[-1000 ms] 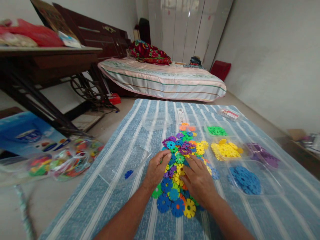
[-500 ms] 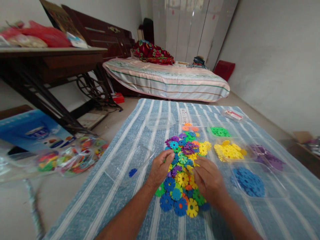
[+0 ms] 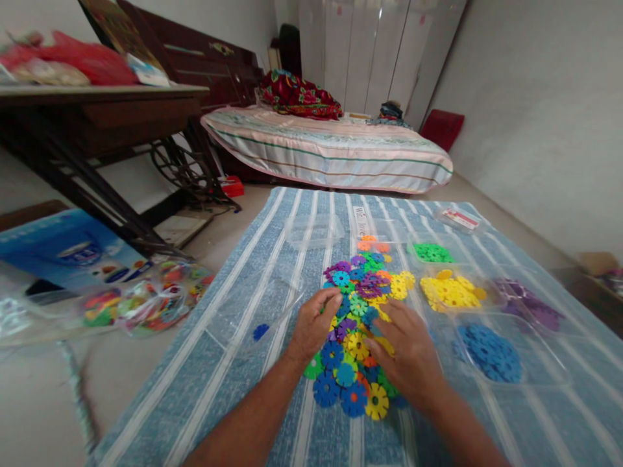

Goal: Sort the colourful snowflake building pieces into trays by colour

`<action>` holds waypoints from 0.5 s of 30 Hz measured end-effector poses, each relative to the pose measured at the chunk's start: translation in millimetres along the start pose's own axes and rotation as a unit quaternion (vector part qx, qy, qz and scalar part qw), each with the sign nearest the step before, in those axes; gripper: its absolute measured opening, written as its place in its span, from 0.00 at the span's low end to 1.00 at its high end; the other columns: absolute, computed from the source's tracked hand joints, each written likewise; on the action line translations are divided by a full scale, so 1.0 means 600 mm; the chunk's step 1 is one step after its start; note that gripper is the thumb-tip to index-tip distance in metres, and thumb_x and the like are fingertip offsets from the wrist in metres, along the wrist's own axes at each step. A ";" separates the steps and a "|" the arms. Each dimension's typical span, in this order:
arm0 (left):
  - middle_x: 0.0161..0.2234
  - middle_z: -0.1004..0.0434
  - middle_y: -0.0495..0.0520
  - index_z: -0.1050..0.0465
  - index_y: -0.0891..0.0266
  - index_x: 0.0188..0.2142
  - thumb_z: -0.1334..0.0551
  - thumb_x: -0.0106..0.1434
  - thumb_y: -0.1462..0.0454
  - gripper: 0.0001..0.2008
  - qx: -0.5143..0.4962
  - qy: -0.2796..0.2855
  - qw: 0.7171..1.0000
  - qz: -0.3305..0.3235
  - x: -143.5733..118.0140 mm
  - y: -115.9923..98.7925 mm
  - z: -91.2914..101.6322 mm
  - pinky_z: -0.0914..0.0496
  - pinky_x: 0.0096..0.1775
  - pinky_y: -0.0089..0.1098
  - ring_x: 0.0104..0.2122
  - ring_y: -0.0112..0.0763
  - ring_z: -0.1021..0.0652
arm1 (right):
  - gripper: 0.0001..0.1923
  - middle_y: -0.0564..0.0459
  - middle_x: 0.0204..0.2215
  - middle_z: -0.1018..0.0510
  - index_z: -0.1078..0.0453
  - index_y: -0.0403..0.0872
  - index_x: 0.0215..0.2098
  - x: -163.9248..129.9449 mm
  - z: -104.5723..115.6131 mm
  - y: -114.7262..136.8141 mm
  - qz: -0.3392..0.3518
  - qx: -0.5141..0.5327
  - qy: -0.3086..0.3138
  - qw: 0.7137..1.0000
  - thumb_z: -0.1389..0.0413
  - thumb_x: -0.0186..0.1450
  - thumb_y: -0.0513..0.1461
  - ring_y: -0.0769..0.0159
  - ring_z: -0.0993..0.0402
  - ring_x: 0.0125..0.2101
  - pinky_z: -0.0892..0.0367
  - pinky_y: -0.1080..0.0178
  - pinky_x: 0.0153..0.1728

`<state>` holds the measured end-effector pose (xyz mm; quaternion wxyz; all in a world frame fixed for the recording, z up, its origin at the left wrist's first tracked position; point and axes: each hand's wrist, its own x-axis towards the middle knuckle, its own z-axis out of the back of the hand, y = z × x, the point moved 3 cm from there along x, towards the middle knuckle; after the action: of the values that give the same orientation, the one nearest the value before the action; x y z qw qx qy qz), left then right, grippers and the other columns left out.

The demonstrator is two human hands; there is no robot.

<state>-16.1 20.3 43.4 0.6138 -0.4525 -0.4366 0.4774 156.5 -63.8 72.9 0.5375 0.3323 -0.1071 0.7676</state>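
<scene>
A mixed pile of colourful plastic snowflake discs point(image 3: 357, 305) lies on a blue striped cloth point(image 3: 233, 376). My left hand point(image 3: 311, 324) rests on the pile's left side, fingers curled on the discs. My right hand point(image 3: 409, 353) lies flat on the pile's right side, fingers spread over yellow and blue pieces. Whether either hand grips a disc is hidden. To the right, clear trays hold sorted discs: green point(image 3: 431, 252), yellow point(image 3: 450, 293), purple point(image 3: 533, 311) and blue point(image 3: 489, 353).
A clear tray point(image 3: 243, 311) with one blue disc point(image 3: 260, 331) sits left of the pile; another clear tray point(image 3: 314, 230) lies farther back. Bags of discs point(image 3: 141, 301) and a blue box point(image 3: 63, 250) lie on the floor. A dark table point(image 3: 97, 110) and a mattress point(image 3: 331, 152) stand beyond.
My right hand slid a little right and toward me over the pile, fingers spreading. My left hand stays in place. The camera view shifted slightly.
</scene>
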 end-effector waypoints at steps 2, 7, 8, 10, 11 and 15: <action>0.41 0.21 0.53 0.24 0.62 0.40 0.42 0.60 0.53 0.17 -0.002 0.000 1.000 -0.002 0.000 -0.001 0.000 0.32 0.48 0.34 0.42 0.36 0.24 | 0.12 0.42 0.47 0.28 0.30 0.46 0.42 -0.005 -0.017 0.029 -0.001 0.008 0.054 0.999 0.43 0.60 0.39 0.49 0.38 0.54 0.36 0.45 0.50; 0.40 0.21 0.53 0.24 0.61 0.39 0.42 0.60 0.54 0.16 0.012 -0.005 1.000 -0.009 0.001 -0.002 0.000 0.33 0.49 0.34 0.43 0.36 0.24 | 0.14 0.42 0.46 0.28 0.31 0.44 0.43 -0.013 -0.029 0.042 -0.020 0.024 0.088 0.996 0.42 0.58 0.36 0.48 0.39 0.54 0.38 0.43 0.52; 0.40 0.21 0.53 0.24 0.61 0.39 0.42 0.60 0.54 0.15 0.015 -0.005 1.000 -0.010 0.001 -0.001 0.000 0.33 0.49 0.34 0.43 0.35 0.24 | 0.13 0.42 0.46 0.28 0.31 0.44 0.43 -0.015 -0.029 0.040 -0.023 0.032 0.086 0.995 0.43 0.59 0.36 0.48 0.39 0.54 0.38 0.43 0.52; 0.40 0.21 0.53 0.24 0.61 0.39 0.43 0.61 0.54 0.16 0.021 -0.003 1.000 -0.012 0.001 0.000 0.000 0.33 0.49 0.33 0.43 0.35 0.24 | 0.11 0.42 0.46 0.27 0.31 0.44 0.41 -0.017 -0.029 0.035 -0.031 0.053 0.079 0.995 0.43 0.59 0.36 0.49 0.39 0.54 0.39 0.43 0.52; 0.40 0.21 0.53 0.25 0.61 0.40 0.43 0.61 0.54 0.16 0.023 -0.003 1.000 -0.012 0.001 0.000 0.000 0.33 0.49 0.33 0.42 0.35 0.24 | 0.10 0.43 0.45 0.27 0.31 0.45 0.40 -0.018 -0.029 0.033 -0.036 0.065 0.075 0.994 0.43 0.59 0.36 0.50 0.38 0.54 0.39 0.43 0.52; 0.40 0.21 0.53 0.24 0.61 0.40 0.42 0.60 0.54 0.16 0.024 -0.004 1.000 -0.014 0.001 0.002 0.000 0.33 0.48 0.33 0.42 0.35 0.24 | 0.02 0.47 0.44 0.25 0.31 0.48 0.30 -0.021 -0.025 0.027 -0.074 0.124 0.069 0.987 0.43 0.58 0.35 0.54 0.36 0.53 0.38 0.47 0.52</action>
<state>-16.5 21.0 42.4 0.6292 -0.4296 -0.4339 0.4809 138.6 -72.1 56.6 0.5536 0.3494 0.0507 0.7542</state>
